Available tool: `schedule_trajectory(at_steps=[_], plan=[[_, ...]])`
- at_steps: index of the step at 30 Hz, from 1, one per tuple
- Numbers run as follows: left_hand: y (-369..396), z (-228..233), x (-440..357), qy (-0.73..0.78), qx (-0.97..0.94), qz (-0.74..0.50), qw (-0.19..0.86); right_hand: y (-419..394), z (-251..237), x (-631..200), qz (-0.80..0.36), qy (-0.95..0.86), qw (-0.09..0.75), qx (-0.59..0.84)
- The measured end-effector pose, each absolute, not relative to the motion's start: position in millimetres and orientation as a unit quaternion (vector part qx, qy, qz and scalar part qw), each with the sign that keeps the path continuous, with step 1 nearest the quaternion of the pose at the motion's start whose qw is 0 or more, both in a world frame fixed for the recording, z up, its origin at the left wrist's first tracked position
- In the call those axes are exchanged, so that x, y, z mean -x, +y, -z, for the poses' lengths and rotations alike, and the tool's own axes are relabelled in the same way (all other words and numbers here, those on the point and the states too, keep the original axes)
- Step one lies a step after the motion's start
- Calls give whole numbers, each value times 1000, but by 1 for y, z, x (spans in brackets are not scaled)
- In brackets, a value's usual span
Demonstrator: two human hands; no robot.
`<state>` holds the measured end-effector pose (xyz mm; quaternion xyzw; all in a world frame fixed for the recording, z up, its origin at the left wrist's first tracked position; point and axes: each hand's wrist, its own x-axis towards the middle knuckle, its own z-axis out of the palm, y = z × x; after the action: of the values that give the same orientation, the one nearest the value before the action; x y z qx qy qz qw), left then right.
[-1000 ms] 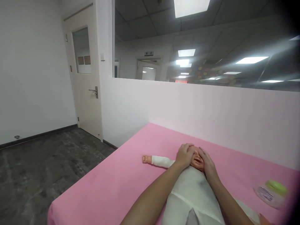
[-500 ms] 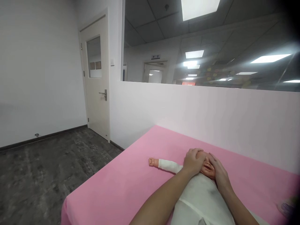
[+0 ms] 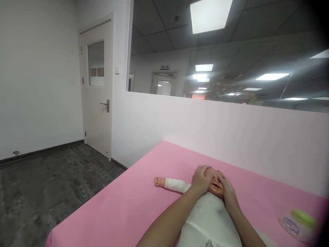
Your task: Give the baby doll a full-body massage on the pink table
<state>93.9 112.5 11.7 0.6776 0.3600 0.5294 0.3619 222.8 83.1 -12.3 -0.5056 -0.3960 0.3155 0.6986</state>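
Note:
A baby doll (image 3: 209, 216) lies on its back on a pink-covered table (image 3: 123, 209), its body and arms in white cloth. My left hand (image 3: 202, 179) is cupped round one side of its head, fingers curved over the top. On the other side, my right hand (image 3: 228, 190) wraps the head, its fingers up by the forehead. Between the two hands the mouth and nose of the doll's face (image 3: 216, 188) show, while the eyes are covered. One doll arm (image 3: 177, 185) stretches out to the left; the other is hidden by my right forearm.
A round tub with a green lid (image 3: 299, 223) stands at the right of the table. Behind the table runs a white wall (image 3: 218, 127) with a long window (image 3: 226, 51) above. To the left are a closed door (image 3: 99, 113) and dark floor (image 3: 51, 185).
The camera view has turned slightly right and up, bringing the green-lidded tub further into sight. Both hands remain on the doll's head with hardly any shift.

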Motion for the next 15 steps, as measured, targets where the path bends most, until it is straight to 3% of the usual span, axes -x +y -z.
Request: schedule_trajectory(at_steps=[6,15], plan=[[116,-15,-95,333,-699,-549,316,76,4,-219,-302,-406,703,499],[132,-18,-99,294,-711,-544,334,89,5,-224,-283,-418,733,455]])
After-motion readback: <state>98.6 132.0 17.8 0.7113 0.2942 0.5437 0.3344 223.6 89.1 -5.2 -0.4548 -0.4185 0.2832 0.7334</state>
